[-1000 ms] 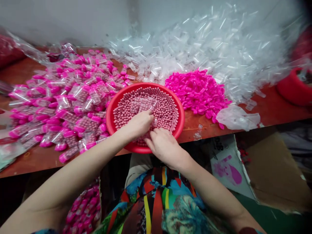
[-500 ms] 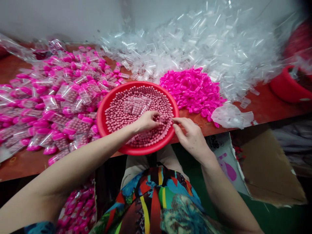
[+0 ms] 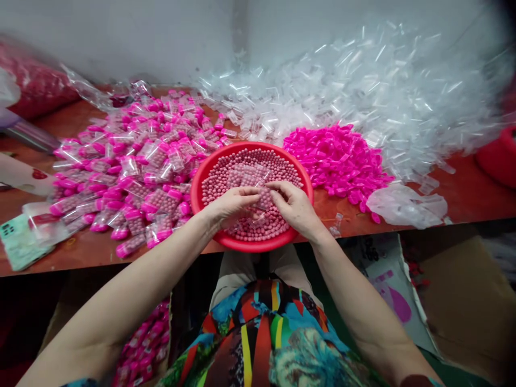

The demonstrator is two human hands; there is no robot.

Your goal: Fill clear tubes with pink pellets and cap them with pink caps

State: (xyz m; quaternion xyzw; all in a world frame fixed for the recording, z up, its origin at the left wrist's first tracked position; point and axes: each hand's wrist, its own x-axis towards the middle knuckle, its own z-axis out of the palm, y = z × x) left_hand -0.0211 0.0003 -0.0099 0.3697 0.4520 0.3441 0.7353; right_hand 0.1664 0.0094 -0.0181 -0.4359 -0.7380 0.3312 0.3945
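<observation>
A red basin (image 3: pixel 196 185) at the table's front edge holds many small round pink beads (image 3: pixel 217 174). My left hand (image 3: pixel 234 207) and my right hand (image 3: pixel 296 208) meet above the beads. Between their fingertips is a small clear plastic case (image 3: pixel 265 200) with pink showing through it; its outline is partly blurred. The fingers of both hands are bent and closed around its sides. Behind my left fingers, more clear cases filled with beads (image 3: pixel 245 174) lie on the bead heap.
Bead-filled cases with pink caps (image 3: pixel 141 166) are piled at left. Loose pink caps (image 3: pixel 334 156) and clear empty cases (image 3: pixel 355 86) lie at right, with a plastic bag (image 3: pixel 407 207) in front. A phone (image 3: pixel 24 242) lies far left; a cardboard box (image 3: pixel 463 290) stands below.
My right hand has moved in from the basin's right rim to meet my left hand over the beads. The view has shifted left, showing more of the table's left end.
</observation>
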